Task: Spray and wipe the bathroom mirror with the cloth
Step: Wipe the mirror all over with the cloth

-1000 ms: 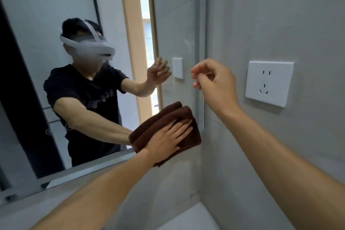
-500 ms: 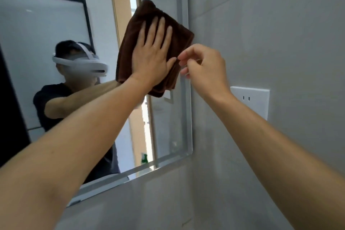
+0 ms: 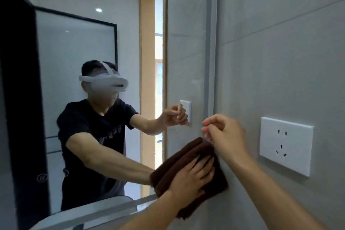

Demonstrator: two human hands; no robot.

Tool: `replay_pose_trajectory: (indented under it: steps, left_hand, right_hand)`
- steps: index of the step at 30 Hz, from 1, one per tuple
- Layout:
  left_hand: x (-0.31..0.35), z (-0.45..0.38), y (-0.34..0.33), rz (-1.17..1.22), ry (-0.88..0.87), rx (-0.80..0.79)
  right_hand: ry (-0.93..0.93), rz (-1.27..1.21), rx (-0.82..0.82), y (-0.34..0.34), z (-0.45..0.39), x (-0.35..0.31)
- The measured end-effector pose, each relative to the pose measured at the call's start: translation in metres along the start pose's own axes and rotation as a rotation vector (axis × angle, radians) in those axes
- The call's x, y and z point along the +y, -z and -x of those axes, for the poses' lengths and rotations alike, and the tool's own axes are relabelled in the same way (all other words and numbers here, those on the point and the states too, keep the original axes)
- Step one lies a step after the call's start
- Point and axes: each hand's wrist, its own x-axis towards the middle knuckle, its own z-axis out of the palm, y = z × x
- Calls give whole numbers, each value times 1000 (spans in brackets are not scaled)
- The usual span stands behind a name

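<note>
Mirror (image 3: 112, 43) is filling the view from 9 to 12 o'clock, its pale frame running down the right edge and along the bottom. In the glass, a person in a dark T-shirt and a white headset is reflecting back, both arms reaching forward.

Brown cloth (image 3: 188, 164), folded thick, is sitting at about 6 o'clock, over the mirror's lower right corner and lapping onto the grey tiled wall (image 3: 280, 52). Left hand (image 3: 190, 179) is lying on it with fingers straight and flat, pressing it against the surface.

Right hand (image 3: 224, 136) is hovering just above the cloth, fingers curled inward with the tips drawn together; cannot tell whether anything is pinched there.

White wall socket (image 3: 285, 147) is sitting at 3 o'clock, apart from both hands.
</note>
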Motion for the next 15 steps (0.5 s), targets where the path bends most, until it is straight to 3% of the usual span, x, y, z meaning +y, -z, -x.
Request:
replay_pose_trajectory:
  steps: [3, 8, 15]
  left_hand:
    - [-56, -27, 35, 15, -51, 100]
    - [-202, -60, 133, -61, 296, 288]
    - [-358, 24, 206, -197, 710, 454]
  right_hand:
    - [87, 16, 97, -2, -2, -21]
    - [254, -94, 282, -9, -13, -72]
    - [363, -204, 195, -39, -23, -137]
